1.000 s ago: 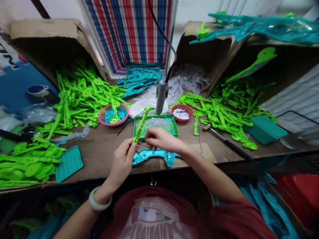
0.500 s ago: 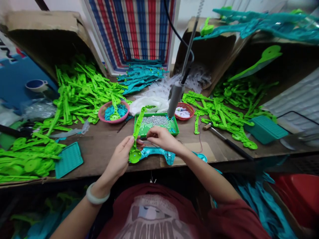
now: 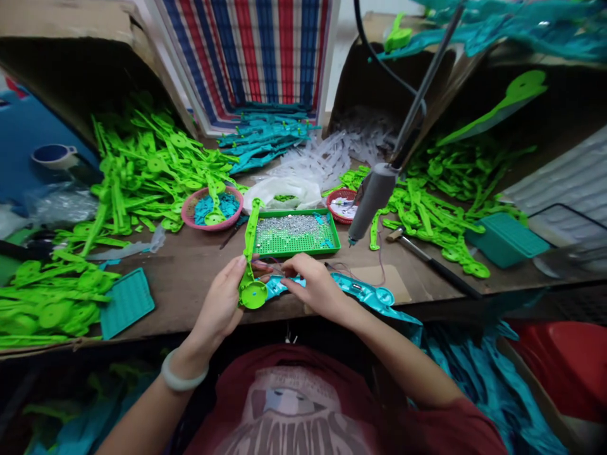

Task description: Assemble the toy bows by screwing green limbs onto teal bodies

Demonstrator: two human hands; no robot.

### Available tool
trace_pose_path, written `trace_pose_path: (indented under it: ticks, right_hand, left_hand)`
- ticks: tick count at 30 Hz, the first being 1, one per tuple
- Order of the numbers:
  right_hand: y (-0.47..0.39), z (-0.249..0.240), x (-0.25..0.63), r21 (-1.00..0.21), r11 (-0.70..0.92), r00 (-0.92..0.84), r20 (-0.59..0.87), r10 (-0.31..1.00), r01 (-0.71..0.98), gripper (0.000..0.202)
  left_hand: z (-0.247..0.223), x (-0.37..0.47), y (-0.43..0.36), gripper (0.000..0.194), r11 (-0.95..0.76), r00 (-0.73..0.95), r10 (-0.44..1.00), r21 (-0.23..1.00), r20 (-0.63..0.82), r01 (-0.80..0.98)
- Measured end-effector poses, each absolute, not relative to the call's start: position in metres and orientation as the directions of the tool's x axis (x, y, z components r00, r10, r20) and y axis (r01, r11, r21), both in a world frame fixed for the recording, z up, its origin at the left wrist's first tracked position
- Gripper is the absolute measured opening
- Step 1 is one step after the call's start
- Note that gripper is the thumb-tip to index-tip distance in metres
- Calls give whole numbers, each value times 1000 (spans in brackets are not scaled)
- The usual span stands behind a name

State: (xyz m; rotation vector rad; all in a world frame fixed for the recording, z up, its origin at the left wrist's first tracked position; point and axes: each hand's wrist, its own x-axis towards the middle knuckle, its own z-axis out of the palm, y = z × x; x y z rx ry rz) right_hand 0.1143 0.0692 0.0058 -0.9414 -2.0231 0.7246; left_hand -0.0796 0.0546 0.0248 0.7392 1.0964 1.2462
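Observation:
My left hand (image 3: 222,296) is closed round a long bright-green plastic part (image 3: 250,237), held upright with its round cup end at the bottom. My right hand (image 3: 315,287) is just to its right, with thumb and fingers drawn together. Thin dark wires (image 3: 274,260) run between the two hands; whether the right fingertips pinch them I cannot make out. Beneath the right hand a shiny blue plastic part (image 3: 363,291) lies along the table's front edge, partly covered by that hand. Behind the hands stands a green tray (image 3: 293,251) of small silvery screws.
A grey electric screwdriver (image 3: 372,202) hangs at the right of the tray. A pink bowl (image 3: 186,221) and a red basket (image 3: 329,208) flank the tray. A hammer (image 3: 429,259) lies to the right. Green parts (image 3: 152,170) are heaped on both sides.
The screwdriver has swung to the right, away from the tray. My right hand has moved slightly down and right, and more of the blue part shows to its right.

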Motion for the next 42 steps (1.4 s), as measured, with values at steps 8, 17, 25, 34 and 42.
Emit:
trace_pose_path:
  ticks: [8,17,25,34,42]
  right_hand:
    - [70,7,112,-686,659,-354,560,749,307,7]
    - [71,68,124,-597,716,-555,479,680,362,13]
    - [89,124,125,-892,442,-660,277,698,93,5]
    - [108,141,130,-857,509,-603,366,708,78,11]
    - [104,138,152,-348,812,-753,324,573,468,17]
  left_hand:
    - [24,-75,50,46,180,-61,975,915,-216,-362]
    - [31,-63,44,39,52,-23,998,960,-61,-273]
    - [50,-54,44,42,-60,37,997,996,63,-65]
    - [50,-53,49,38,-50,78,995,983,65,-178]
    - [52,-73,49,49,83,148,987,990,-66,-114]
